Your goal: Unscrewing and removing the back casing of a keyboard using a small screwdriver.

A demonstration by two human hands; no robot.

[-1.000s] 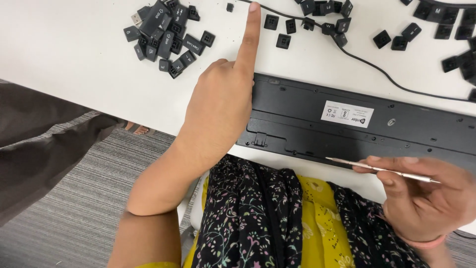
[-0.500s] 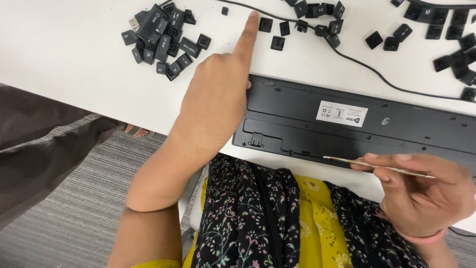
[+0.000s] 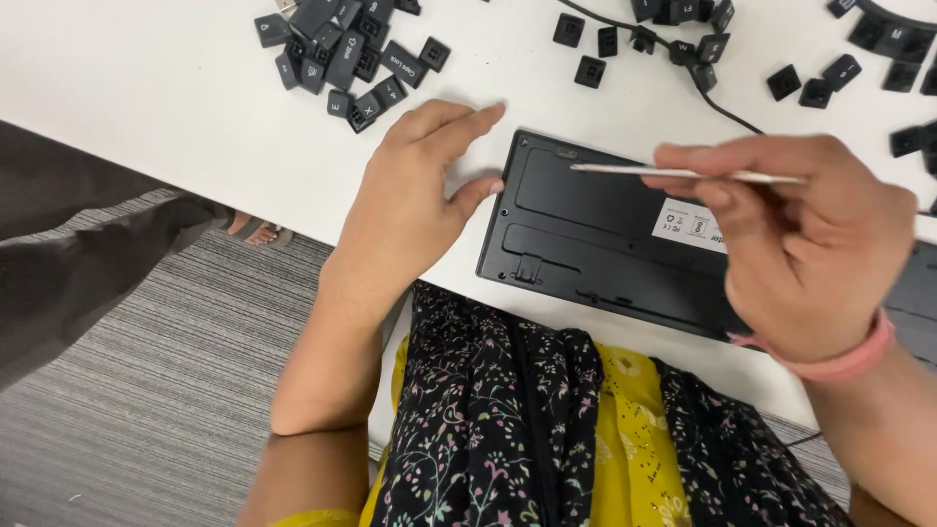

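A black keyboard (image 3: 586, 234) lies upside down on the white table (image 3: 146, 88), its flat back and a white label facing up. My left hand (image 3: 410, 205) rests on the table just left of the keyboard's left end, fingers spread, thumb touching that edge, holding nothing. My right hand (image 3: 800, 244) hovers over the keyboard's back and grips a thin metal tool (image 3: 664, 174). The tool points left, its tip near the keyboard's top left corner.
A heap of loose black keycaps (image 3: 342, 54) lies at the table's far left. More keycaps (image 3: 683, 39) and a black cable (image 3: 722, 102) are scattered along the far side. Another person's dark trouser leg and sandalled foot (image 3: 249, 229) stand at left on grey striped carpet.
My left hand has drawn back from pointing among the far keycaps and settled at the keyboard's left end. My right hand has risen from the near edge over the keyboard with the tool.
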